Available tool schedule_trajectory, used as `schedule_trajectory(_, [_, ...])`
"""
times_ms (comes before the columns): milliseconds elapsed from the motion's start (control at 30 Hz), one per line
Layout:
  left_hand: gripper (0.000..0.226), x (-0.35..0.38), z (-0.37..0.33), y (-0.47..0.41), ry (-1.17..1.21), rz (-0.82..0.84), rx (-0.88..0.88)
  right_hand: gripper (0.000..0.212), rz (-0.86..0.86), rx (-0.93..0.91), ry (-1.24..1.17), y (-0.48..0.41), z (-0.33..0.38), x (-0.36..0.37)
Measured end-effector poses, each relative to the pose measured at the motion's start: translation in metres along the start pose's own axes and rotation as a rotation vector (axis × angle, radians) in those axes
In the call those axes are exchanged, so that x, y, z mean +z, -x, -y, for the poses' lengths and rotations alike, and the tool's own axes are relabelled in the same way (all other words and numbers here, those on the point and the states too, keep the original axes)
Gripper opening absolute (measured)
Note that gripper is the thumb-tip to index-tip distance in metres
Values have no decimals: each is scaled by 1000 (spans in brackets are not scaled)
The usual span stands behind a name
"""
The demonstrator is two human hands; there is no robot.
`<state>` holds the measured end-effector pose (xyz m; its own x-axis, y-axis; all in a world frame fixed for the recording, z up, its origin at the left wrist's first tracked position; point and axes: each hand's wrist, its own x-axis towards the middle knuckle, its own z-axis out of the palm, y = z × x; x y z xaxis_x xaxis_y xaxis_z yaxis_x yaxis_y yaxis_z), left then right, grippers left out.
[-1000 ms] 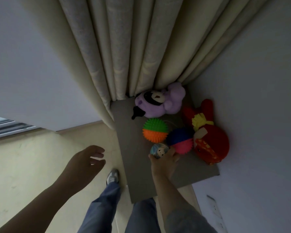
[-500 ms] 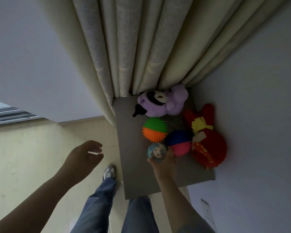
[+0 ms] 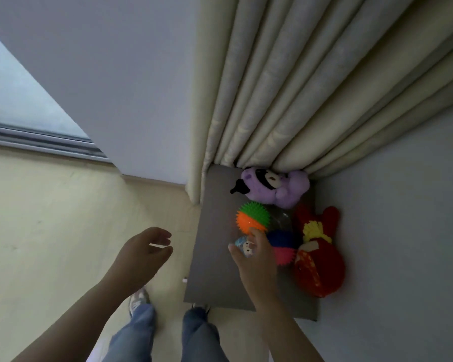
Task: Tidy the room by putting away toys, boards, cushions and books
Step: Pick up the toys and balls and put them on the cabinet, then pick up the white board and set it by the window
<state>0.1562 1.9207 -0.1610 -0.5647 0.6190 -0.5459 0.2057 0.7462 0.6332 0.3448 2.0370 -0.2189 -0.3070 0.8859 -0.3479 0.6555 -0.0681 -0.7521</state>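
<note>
A grey board [image 3: 215, 257] lies flat in the corner with toys on it. My right hand [image 3: 256, 259] holds a small round doll-face ball [image 3: 243, 246] just above the board, fingers wrapped around it. Beside it sit a green and orange spiky ball [image 3: 251, 218] and a blue and pink spiky ball [image 3: 284, 246]. A purple plush toy [image 3: 272, 189] lies at the back against the curtain. A red plush doll [image 3: 319, 259] with yellow hair leans on the right wall. My left hand [image 3: 141, 254] hovers over the floor with fingers apart and holds nothing.
Cream curtains [image 3: 285, 87] hang down to the board's back edge. White walls close the corner on the right and behind. A window frame [image 3: 37, 139] is at the left. Pale floor [image 3: 50, 231] spreads to the left; my legs and shoes [image 3: 139, 301] are below.
The view has shifted so the corner sits further right. My right hand still holds the doll-face ball, now closer to the spiky balls. The left hand stays open.
</note>
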Motion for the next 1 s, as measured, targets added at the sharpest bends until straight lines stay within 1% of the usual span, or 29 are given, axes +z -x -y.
schedule_trajectory(167, [19,-27,28,47,139,-122,-65,48,199,-174,-56,22,68,9])
schedule_trajectory(233, [19,-43,42,69,211,-177,-92,46,278,-260,-21,38,94,26])
schedule_trajectory(400, [19,-80,90,125,334,-318,-119,42,454,-364,-17,91,139,75])
schedule_trajectory(433, [19,-93,111,150,373,-374,-141,40,510,-408,5,115,150,94])
schedule_trajectory(500, [19,-106,137,180,415,-433,-160,40,575,-449,30,143,159,115])
schedule_trajectory(533, [19,-117,162,211,451,-497,-189,40,639,-495,58,175,168,136])
schedule_trajectory(600, [19,-128,200,250,493,-579,-218,39,704,-550,88,220,174,164])
schedule_trajectory(633, [19,-136,227,283,522,-639,-245,38,756,-583,99,257,179,184])
schedule_trajectory(700, [19,-146,260,324,556,-719,-263,34,815,-615,89,306,184,210])
schedule_trajectory(833, [21,-163,336,417,651,-903,-336,30,985,-672,90,414,186,263])
schedule_trajectory(1000, [21,-161,409,503,758,-1091,-445,28,1164,-742,145,514,184,315])
